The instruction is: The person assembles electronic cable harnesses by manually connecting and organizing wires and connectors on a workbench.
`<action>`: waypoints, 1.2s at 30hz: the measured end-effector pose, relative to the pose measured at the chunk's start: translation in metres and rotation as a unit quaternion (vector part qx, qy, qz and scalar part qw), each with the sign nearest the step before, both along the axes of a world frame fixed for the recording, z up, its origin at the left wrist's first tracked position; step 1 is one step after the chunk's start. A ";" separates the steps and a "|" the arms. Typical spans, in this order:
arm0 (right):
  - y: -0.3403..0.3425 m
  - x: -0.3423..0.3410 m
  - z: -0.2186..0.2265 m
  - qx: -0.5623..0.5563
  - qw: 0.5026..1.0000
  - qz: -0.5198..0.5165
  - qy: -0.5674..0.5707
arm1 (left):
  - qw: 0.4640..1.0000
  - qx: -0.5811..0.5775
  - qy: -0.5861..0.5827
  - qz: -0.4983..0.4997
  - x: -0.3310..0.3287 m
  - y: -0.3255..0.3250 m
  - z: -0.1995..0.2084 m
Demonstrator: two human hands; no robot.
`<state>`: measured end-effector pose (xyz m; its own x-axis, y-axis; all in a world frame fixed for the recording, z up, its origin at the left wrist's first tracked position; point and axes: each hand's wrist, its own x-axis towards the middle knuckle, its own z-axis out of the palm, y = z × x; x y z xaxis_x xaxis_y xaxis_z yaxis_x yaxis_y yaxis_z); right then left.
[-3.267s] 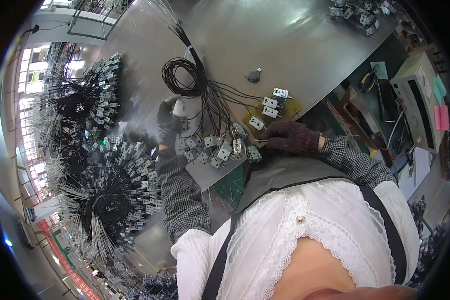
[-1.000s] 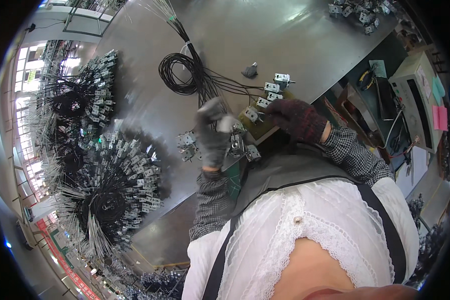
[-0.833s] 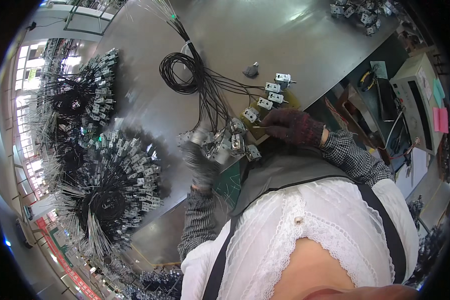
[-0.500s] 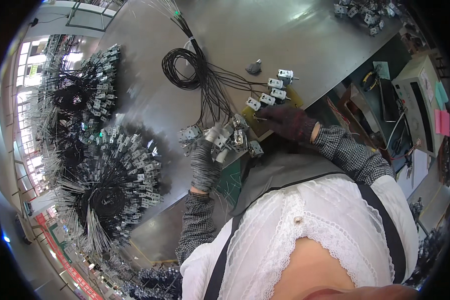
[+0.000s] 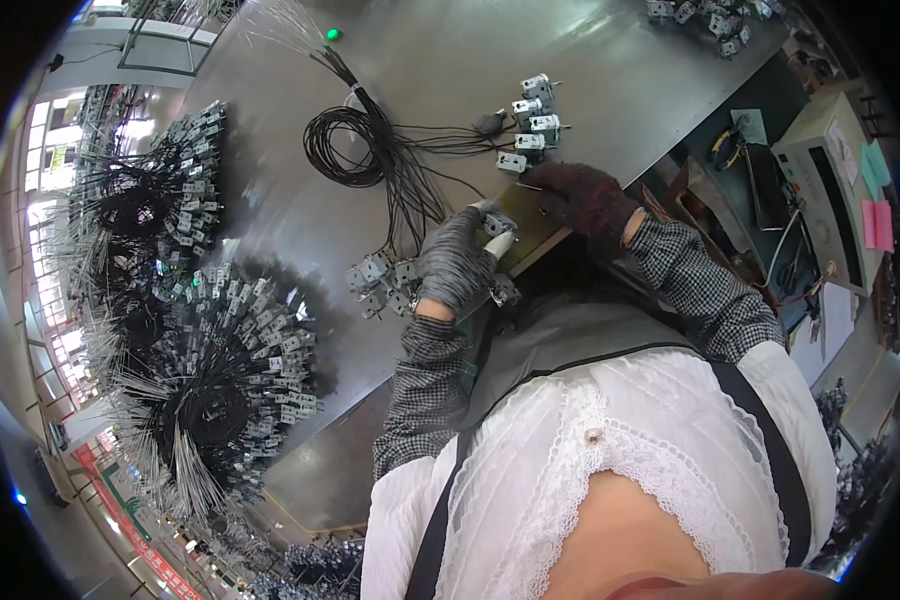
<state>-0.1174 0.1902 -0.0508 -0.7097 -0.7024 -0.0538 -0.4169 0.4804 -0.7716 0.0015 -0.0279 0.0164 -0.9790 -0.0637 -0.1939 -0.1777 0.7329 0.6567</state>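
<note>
My left hand (image 5: 452,262), in a grey glove with white fingertip covers, is closed around a small silvery box-shaped metal part (image 5: 497,222) at the near edge of a yellowish board (image 5: 525,222). My right hand (image 5: 582,203), in a dark red glove, is closed with a thin metal rod (image 5: 531,187) sticking out from its fingertips over the board. Its grip on the rod is partly hidden. Just beyond the board stand several like metal parts (image 5: 535,122), some with thin shafts. More of them (image 5: 378,278) lie left of my left hand. A bundle of black leads (image 5: 380,150) runs to these parts.
On the left of the metal table (image 5: 260,180) lie large coiled bundles (image 5: 215,400) with metal parts and pale thin ends. A dark knob-like piece (image 5: 492,123) rests beside the far parts. A beige instrument box (image 5: 820,180) stands right. More metal parts (image 5: 725,20) lie far right.
My left hand has moved right from the near pile to the board, with a part in it. The row of parts beside the board now stands farther away. My right hand has shifted slightly away.
</note>
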 end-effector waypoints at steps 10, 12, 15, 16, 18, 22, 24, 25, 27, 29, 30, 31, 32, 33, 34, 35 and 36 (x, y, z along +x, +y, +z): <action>0.004 0.013 0.003 -0.069 0.997 0.033 -0.014 | 0.998 -0.049 -0.013 -0.036 -0.002 0.000 0.000; 0.004 0.014 0.008 -0.096 0.995 0.038 -0.007 | 0.996 -0.072 -0.008 -0.056 -0.004 -0.002 0.005; -0.002 0.020 0.033 -0.058 0.995 0.039 -0.068 | 0.991 -0.116 0.026 -0.056 0.001 0.002 -0.005; -0.003 0.024 0.036 -0.062 0.994 0.039 -0.080 | 0.991 -0.116 0.025 -0.055 0.001 0.006 -0.007; 0.000 0.029 0.042 -0.066 0.993 0.038 -0.093 | 0.991 -0.126 0.031 -0.019 -0.001 0.014 -0.008; 0.005 0.031 0.058 -0.027 0.999 0.047 -0.002 | 0.988 -0.150 0.041 -0.016 -0.009 0.024 -0.004; -0.001 0.033 0.061 -0.007 0.998 0.060 -0.007 | 0.986 -0.163 -0.021 -0.008 -0.014 0.027 0.001; -0.006 0.035 0.059 -0.003 0.998 0.056 0.024 | 0.986 -0.163 -0.021 -0.009 -0.015 0.027 -0.001; -0.008 0.037 0.056 0.001 0.997 0.052 0.055 | 0.981 -0.183 -0.060 -0.018 -0.018 0.026 -0.006; -0.007 0.038 0.053 0.006 0.995 0.064 0.077 | 0.983 -0.179 -0.046 -0.020 -0.017 0.027 -0.004; -0.007 0.036 0.057 0.005 0.995 0.066 0.079 | 0.984 -0.175 -0.032 -0.020 -0.017 0.027 -0.003; -0.006 0.033 0.064 0.057 0.992 0.087 0.064 | 0.984 -0.175 -0.031 -0.019 -0.016 0.027 -0.003; -0.006 0.031 0.068 0.109 0.987 0.109 0.049 | 0.985 -0.169 -0.016 -0.013 -0.015 0.027 -0.003; -0.006 0.032 0.066 0.110 0.987 0.108 0.050 | 0.987 -0.160 0.000 -0.011 -0.015 0.028 -0.002; -0.008 0.033 0.062 0.100 0.988 0.093 0.076 | 0.987 -0.159 0.001 -0.012 -0.015 0.028 -0.003; -0.008 0.034 0.060 0.089 0.988 0.079 0.102 | 0.986 -0.166 -0.008 -0.013 -0.016 0.027 -0.007; -0.008 0.034 0.060 0.089 0.988 0.078 0.103 | 0.985 -0.173 -0.018 -0.013 -0.018 0.026 -0.009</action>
<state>-0.0832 0.1824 0.0092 -0.6024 -0.7964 -0.0532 -0.6353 0.5188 -0.5720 -0.0165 -0.0016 0.0076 -0.9739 -0.1075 -0.1997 -0.1751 0.9160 0.3608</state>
